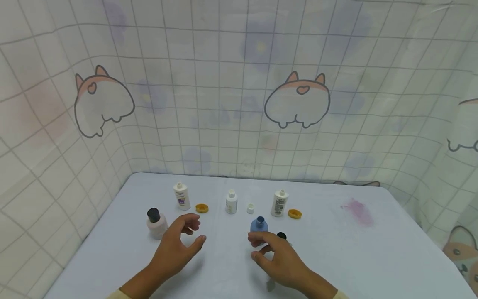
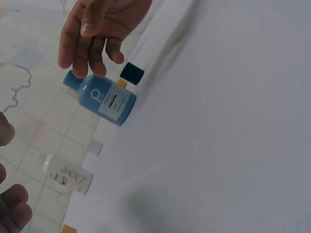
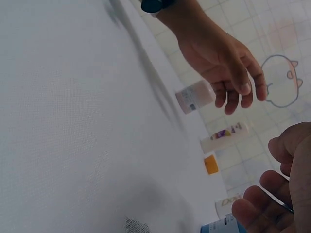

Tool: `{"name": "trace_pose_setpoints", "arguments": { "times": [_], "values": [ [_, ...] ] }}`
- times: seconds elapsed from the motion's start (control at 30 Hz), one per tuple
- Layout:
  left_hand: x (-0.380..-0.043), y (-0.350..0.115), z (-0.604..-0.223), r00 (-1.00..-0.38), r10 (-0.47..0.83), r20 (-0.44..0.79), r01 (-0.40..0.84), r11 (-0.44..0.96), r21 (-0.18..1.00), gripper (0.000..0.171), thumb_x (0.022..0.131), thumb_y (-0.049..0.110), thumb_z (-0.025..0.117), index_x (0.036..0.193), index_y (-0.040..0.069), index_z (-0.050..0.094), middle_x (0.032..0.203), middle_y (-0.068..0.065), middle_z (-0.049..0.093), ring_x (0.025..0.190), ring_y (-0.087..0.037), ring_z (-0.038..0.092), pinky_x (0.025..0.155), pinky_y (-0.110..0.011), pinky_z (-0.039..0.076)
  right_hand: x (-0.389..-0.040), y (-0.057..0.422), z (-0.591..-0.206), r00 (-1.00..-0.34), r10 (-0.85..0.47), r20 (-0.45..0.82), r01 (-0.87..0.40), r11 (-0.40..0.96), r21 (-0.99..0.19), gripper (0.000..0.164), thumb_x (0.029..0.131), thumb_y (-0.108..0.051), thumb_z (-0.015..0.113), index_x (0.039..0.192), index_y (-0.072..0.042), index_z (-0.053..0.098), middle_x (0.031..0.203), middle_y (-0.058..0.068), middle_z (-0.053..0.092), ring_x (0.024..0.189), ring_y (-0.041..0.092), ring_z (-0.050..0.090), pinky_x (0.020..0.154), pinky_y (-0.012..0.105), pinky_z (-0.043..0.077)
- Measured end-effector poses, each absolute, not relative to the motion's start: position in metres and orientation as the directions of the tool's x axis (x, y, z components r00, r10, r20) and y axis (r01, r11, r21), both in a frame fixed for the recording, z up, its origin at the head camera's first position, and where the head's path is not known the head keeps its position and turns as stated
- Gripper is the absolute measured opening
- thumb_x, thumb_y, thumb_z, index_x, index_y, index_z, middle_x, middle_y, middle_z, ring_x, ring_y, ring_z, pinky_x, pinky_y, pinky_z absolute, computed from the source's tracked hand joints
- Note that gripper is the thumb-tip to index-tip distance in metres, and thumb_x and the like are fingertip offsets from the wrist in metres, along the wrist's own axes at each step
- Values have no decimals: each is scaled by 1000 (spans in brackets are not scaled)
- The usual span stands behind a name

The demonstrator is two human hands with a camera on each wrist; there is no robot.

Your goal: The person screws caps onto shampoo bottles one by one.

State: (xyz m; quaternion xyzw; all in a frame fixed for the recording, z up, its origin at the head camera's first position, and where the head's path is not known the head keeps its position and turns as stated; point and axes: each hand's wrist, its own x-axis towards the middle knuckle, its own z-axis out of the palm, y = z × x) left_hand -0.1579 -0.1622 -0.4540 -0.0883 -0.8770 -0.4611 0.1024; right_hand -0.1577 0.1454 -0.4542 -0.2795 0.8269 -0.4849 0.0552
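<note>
My left hand (image 1: 179, 249) hovers over the left of the table, fingers loosely bent and holding nothing. Left of it stands a pale pink bottle (image 1: 157, 227) with a black cap. The right hand (image 1: 280, 259) is likewise empty, its relaxed fingers overlapping an uncapped blue bottle (image 1: 259, 224) in the head view. From the left wrist, that blue bottle (image 2: 108, 98) stands upright with a pale label, close to the right fingertips (image 2: 97, 71). A dark cap (image 2: 132, 73) sits beside it on the table, mostly hidden by the right hand in the head view.
Along the back stand three white bottles: left (image 1: 181, 197), middle (image 1: 231, 202) and right (image 1: 279, 203). Orange caps lie near the left one (image 1: 202, 208) and the right one (image 1: 294, 214). A small white cap (image 1: 250, 208) lies between. A patterned curtain (image 1: 224, 104) surrounds the table.
</note>
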Motion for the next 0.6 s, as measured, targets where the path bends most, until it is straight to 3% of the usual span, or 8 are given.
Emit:
{"name": "trace_pose_setpoints", "arguments": {
  "times": [0.33, 0.6],
  "values": [
    [-164, -137, -462, -963, 191, 190, 266, 544, 796, 53, 88, 18, 83, 133, 16, 56, 123, 0, 62, 109, -9, 59, 97, -33, 54, -157, 149, -453, -843, -504, 187, -418, 396, -817, 39, 98, -15, 72, 135, -10, 60, 126, 6, 66, 116, 19, 62, 89, 28, 58],
    [-168, -130, -462, -956, 247, 155, 265, 509, 819, 53, 90, 21, 81, 136, 15, 55, 129, -1, 61, 115, -13, 59, 100, -37, 54, -156, 158, -454, -865, -476, 161, -392, 438, -809, 41, 97, -13, 72, 136, -9, 60, 129, 4, 65, 113, 18, 62, 88, 26, 58]
  ]
}}
